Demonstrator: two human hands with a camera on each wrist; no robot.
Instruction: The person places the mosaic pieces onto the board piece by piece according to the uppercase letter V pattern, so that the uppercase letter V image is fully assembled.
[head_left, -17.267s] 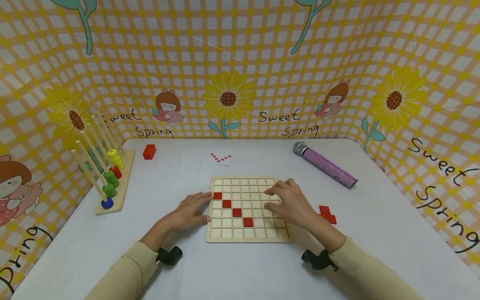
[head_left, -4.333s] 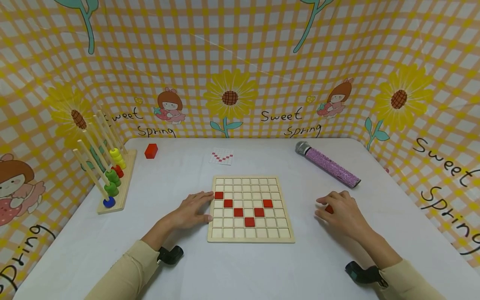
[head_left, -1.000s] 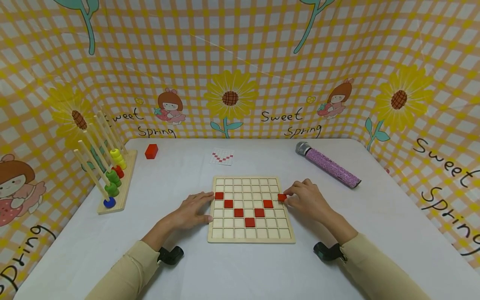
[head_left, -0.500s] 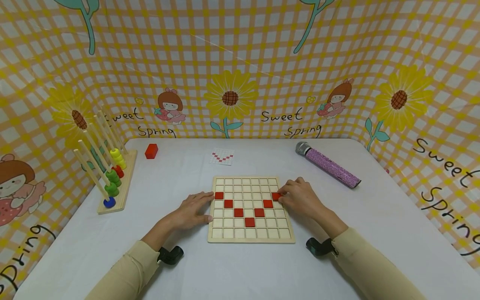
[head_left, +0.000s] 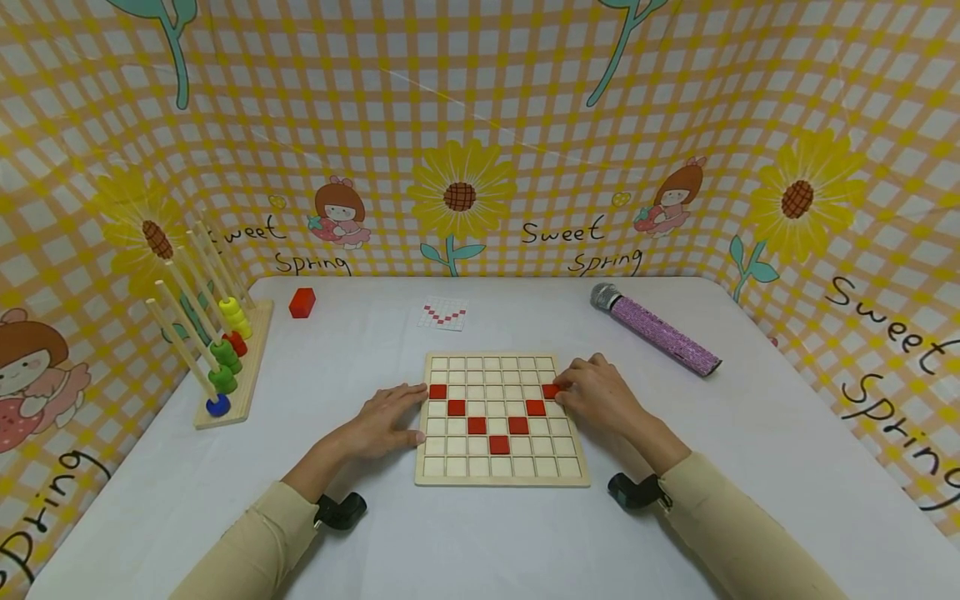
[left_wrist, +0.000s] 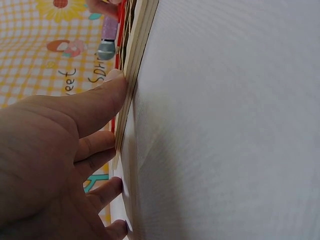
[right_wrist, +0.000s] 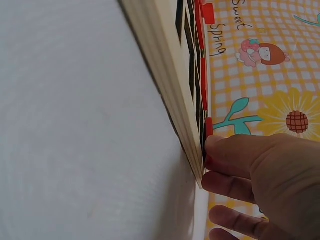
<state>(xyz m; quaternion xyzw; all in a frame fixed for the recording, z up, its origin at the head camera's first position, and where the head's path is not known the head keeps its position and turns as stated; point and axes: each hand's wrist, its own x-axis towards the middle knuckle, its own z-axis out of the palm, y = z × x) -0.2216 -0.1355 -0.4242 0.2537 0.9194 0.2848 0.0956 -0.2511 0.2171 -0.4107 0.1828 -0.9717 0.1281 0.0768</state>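
A wooden grid board (head_left: pixel 450 467) lies on the table, and red square tiles (head_left: pixel 498 445) form a V across its cells. At the V's upper right end, my right hand (head_left: pixel 600 398) pinches a red tile (head_left: pixel 551 391) between thumb and fingertips, over the rightmost column. The right wrist view has the thumb (right_wrist: pixel 225 150) right at that tile, close over the board's edge. My left hand (head_left: pixel 381 423) rests at the board's left side with fingers spread; in the left wrist view its thumb (left_wrist: pixel 102 102) touches the wooden rim.
Behind the board lies a small card (head_left: pixel 443 313) printed with a red V on a grid. A red block (head_left: pixel 302 302) and a peg abacus (head_left: pixel 234 392) with coloured beads stand at the left. A glittery purple microphone (head_left: pixel 663 335) lies at the back right.
The right hand has brought the tile leftward from the board's right edge onto the last column. Since the oldest frame, the V's right arm has appeared and the loose tiles have left the table.
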